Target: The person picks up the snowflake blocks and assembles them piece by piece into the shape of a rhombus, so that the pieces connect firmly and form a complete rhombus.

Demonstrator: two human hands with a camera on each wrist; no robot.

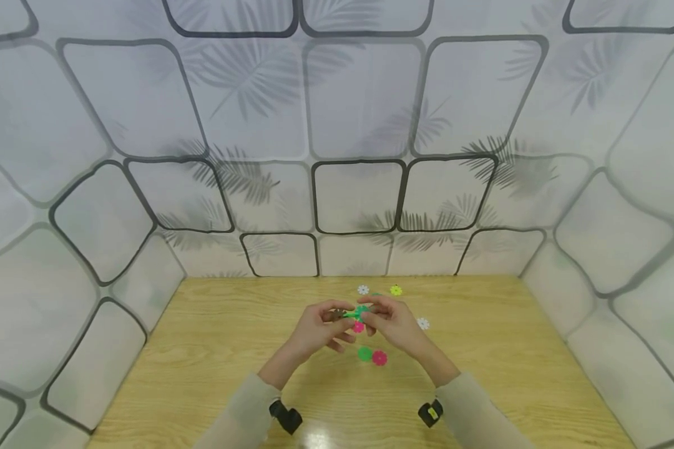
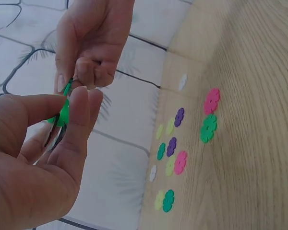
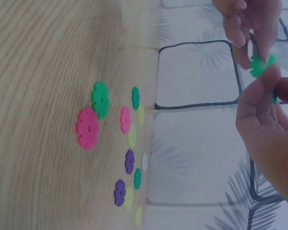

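My left hand point(image 1: 326, 327) and right hand point(image 1: 390, 321) meet over the table, holding small notched flower-shaped plastic discs between them. Thumb and fingers of the left pinch a bright green disc point(image 2: 63, 115), with a dark disc point(image 1: 339, 314) beside it, partly hidden by the fingers. A darker green disc point(image 1: 362, 313) is pinched in the right hand, right against the bright green one and roughly crosswise to it. Fingertips cover where the two green discs meet. Below the hands, a green disc point(image 1: 364, 354) and a pink disc point(image 1: 379, 358) lie side by side.
More loose discs lie on the wooden table point(image 1: 219, 349) beyond the hands: white point(image 1: 362, 290), yellow point(image 1: 395, 290), pink point(image 1: 358, 327), purple point(image 2: 179, 117) and green point(image 2: 168, 201). Patterned cloth walls point(image 1: 359, 193) close off the back and both sides.
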